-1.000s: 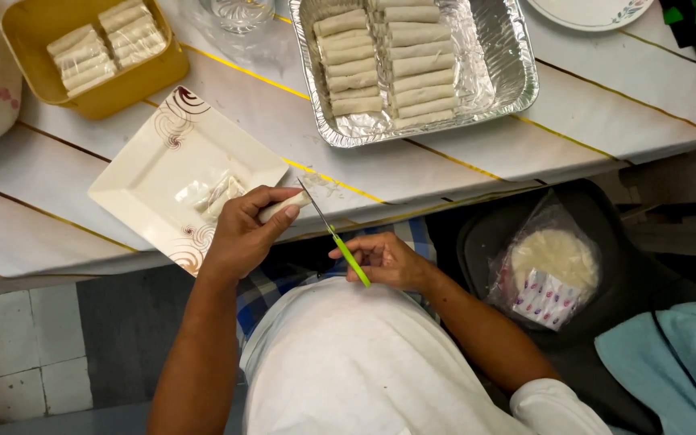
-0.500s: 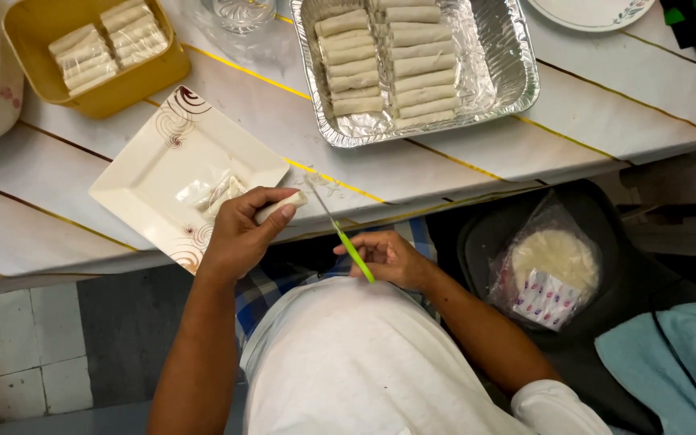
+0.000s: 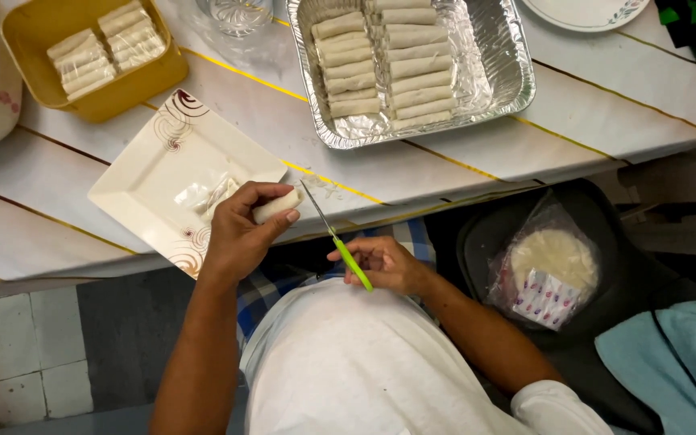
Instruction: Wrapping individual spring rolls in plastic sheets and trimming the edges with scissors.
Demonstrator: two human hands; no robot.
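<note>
Two hands work at the bench's near edge. My left hand (image 3: 239, 234) is clamped on a pale roll (image 3: 277, 205), held over the square plate's (image 3: 142, 173) corner so scraps land there. My right hand (image 3: 384, 264) grips a green-handled knife (image 3: 338, 238), blade tip pointing toward the roll. Finished rolls fill the foil tray (image 3: 517, 72) at the far edge.

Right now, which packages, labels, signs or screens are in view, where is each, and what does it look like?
Clear plastic bag: on the dark seat right of the person; holds a stack of round pale wrappers.
Printed label: on the bag's lower part; white with red and blue marks.
Foil tray: on the table, top centre; rectangular, silver, holds rows of pale rolls.
No signs or screens visible.
</note>
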